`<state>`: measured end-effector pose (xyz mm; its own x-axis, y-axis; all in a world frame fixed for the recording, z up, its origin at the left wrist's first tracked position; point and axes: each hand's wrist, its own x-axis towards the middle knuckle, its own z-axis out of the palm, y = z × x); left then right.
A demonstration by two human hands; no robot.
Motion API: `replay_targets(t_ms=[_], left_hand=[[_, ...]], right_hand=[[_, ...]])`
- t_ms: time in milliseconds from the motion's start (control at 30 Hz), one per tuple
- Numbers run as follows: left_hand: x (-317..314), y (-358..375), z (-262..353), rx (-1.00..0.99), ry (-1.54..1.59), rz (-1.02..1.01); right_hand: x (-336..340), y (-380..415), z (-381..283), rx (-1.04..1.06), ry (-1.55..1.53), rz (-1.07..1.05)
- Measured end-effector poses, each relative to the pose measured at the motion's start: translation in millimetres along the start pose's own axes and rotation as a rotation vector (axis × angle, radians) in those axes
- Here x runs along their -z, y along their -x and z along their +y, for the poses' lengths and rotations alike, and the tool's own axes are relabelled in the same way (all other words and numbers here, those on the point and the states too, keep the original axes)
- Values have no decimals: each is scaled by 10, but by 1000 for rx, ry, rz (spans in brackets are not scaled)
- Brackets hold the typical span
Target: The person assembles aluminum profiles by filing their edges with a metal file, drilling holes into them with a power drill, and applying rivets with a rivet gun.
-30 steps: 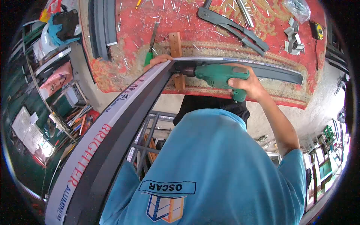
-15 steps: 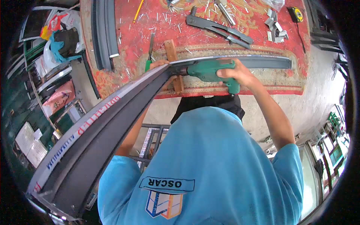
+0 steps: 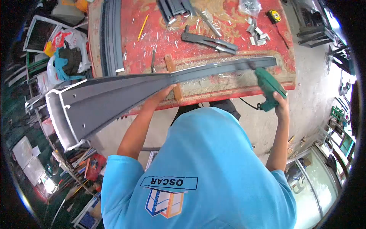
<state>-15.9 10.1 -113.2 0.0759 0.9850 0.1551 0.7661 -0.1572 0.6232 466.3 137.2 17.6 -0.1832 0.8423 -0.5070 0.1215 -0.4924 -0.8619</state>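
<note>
My left hand point(image 3: 164, 92) is wrapped round a long dark grey aluminium profile point(image 3: 114, 95) near its joint with a second grey profile point(image 3: 228, 70). The first profile extends left past the table edge, its cut end with small holes toward me. Resting along the table's near side, the second one points right. Beneath the joint lies a wooden block point(image 3: 177, 92). To the right, my right hand point(image 3: 281, 104) grips a green power drill point(image 3: 270, 87) by its handle. Its blurred chuck end points up and left, over the second profile's right part.
On the red carpeted table point(image 3: 133, 57) lie a hand riveter point(image 3: 207, 41), a pencil point(image 3: 143, 27), metal brackets point(image 3: 258, 34), a tape measure point(image 3: 273, 16), a plastic bag point(image 3: 249, 7) and stacked profiles point(image 3: 111, 38). Bags and a rack stand left; a glass panel point(image 3: 314, 187) is lower right.
The drill has moved right, away from the joint, in my right hand. The long profile has turned, its free end swinging up and its inner face showing. My left hand still holds it.
</note>
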Motion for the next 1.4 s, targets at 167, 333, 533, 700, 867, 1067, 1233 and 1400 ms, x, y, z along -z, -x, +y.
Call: replay_targets(t_ms=[167,333,533,700,867,1067,1233,1400], left_hand=[[-152,104,-92,231,102,-46],[-120,119,-55,315,108,-7],[-34,70,104,335,29,-33],[-17,22,160,354,132,32],[-39,18,205,411,134,88],[-39,50,188,388,125,51],[-52,75,176,324,154,90],[-143,148,91,272,91,140]], right_hand=[[637,43,338,222,245,412],[934,-623,912,403,674,580],[718,-825,1157,390,991,725],[817,-693,1086,354,982,663],[369,-854,596,548,848,742],[-1170,-1443,4,822,923,-88],[-1981,-2008,86,1026,1424,-76],[-2149,-2256,-72,594,1560,-317]])
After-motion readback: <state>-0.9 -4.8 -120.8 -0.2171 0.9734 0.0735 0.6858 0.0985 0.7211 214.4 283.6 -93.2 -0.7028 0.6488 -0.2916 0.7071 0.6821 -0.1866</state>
